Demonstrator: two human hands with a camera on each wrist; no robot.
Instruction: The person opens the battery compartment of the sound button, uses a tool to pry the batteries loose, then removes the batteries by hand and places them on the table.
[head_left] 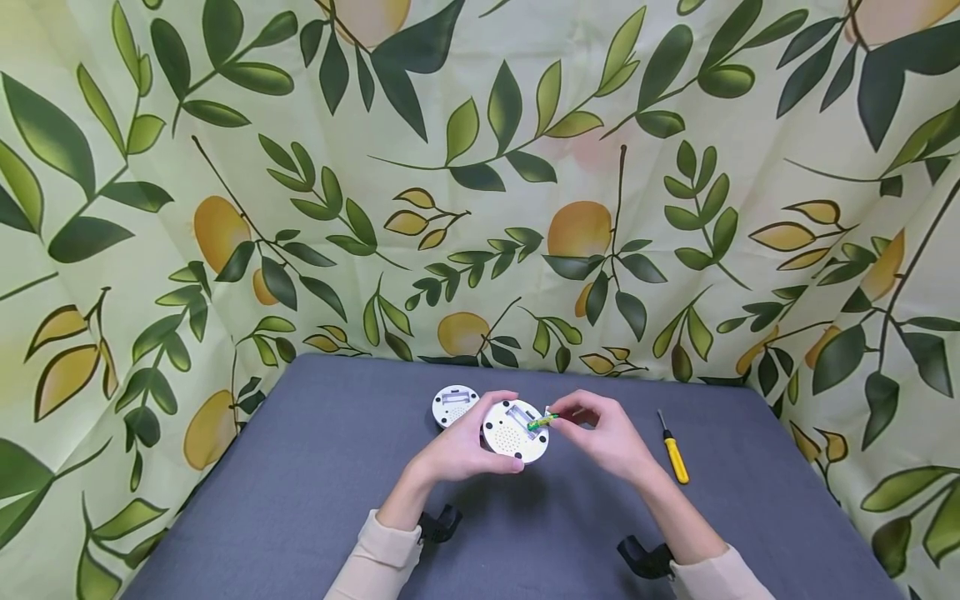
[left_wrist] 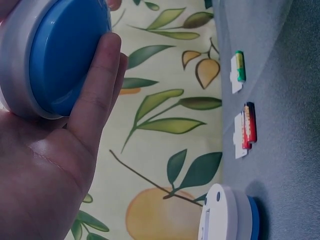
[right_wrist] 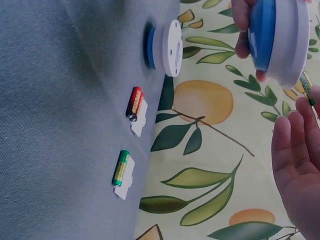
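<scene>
My left hand (head_left: 457,446) grips a round white device (head_left: 498,437) by its rim and holds it above the table. Its underside, with dark round feet, a grid of small holes and an open battery compartment, faces up; a blue dome (left_wrist: 70,60) shows on the other side. My right hand (head_left: 611,433) pinches a green battery (head_left: 543,422) at the compartment. One end of the battery reaches over the slot; whether it touches the contacts I cannot tell. A similar white and blue device (head_left: 452,400) rests left of my hands, underside up, its compartment visible.
A yellow-handled screwdriver (head_left: 675,458) lies to the right on the grey table (head_left: 315,467). A green battery (right_wrist: 121,168) lies against a small white cover (right_wrist: 125,187). Red and black batteries (right_wrist: 135,103) lie by another white cover (right_wrist: 140,120). Patterned cloth (head_left: 480,250) hangs behind.
</scene>
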